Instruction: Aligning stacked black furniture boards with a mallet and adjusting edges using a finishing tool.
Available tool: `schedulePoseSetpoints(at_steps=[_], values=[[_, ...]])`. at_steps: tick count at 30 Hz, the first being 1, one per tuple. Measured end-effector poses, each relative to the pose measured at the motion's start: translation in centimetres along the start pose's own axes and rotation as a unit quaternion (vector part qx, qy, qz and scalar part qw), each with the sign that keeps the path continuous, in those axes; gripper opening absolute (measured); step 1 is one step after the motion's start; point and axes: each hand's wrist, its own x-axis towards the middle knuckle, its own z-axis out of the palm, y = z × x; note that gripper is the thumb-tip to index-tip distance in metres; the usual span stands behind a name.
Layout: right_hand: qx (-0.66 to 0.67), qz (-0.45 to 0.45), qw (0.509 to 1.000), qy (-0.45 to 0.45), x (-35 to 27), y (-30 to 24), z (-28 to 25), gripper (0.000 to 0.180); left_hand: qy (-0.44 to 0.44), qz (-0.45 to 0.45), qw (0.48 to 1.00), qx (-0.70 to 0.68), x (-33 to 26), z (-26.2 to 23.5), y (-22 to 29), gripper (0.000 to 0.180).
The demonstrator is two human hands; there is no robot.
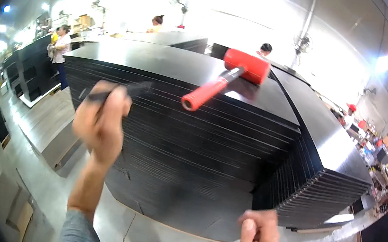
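My left hand, raised before the left part of the stack of black panels, is closed on a thin black strip-like object; motion blurs it, so its kind is unclear. My right hand is lower, apart from the stack's near right corner, with its fingers curled in; whatever they hold, if anything, is hidden. On top of the stack rests a mallet with a thick red head and a red-and-black handle. Its handle end sticks out over the front edge, and neither hand touches it.
A second stack of black panels stands close on the right, a narrow gap between. Lower boards lie at left. Several people work farther off, one standing at left. A cluttered bench runs along the right; fans hang behind.
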Motion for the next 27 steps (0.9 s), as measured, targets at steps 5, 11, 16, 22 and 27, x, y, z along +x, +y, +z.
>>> schedulePoseSetpoints(at_steps=[5,11,16,22,27], values=[[-0.102,-0.216,0.97,-0.052,11.7,-4.0,5.9,0.08,-0.188,0.163,0.939,0.239,8.5,-0.1,-8.4,0.014],[-0.168,-0.219,0.94,-0.199,16.9,-5.3,14.1,0.053,-0.382,0.072,0.839,0.382,10.8,-0.5,-15.1,0.021],[-0.246,-0.243,0.933,-0.094,15.5,-6.0,17.8,0.033,-0.438,-0.002,0.858,0.267,10.7,-0.1,-16.4,0.016],[-0.195,-0.288,0.935,-0.071,16.3,-6.2,21.6,0.032,-0.43,0.009,0.874,0.226,11.7,-2.5,-19.5,0.009],[-0.181,-0.303,0.935,-0.031,16.9,-5.6,21.3,0.03,-0.436,-0.056,0.879,0.187,12.0,0.4,-17.8,0.007]])
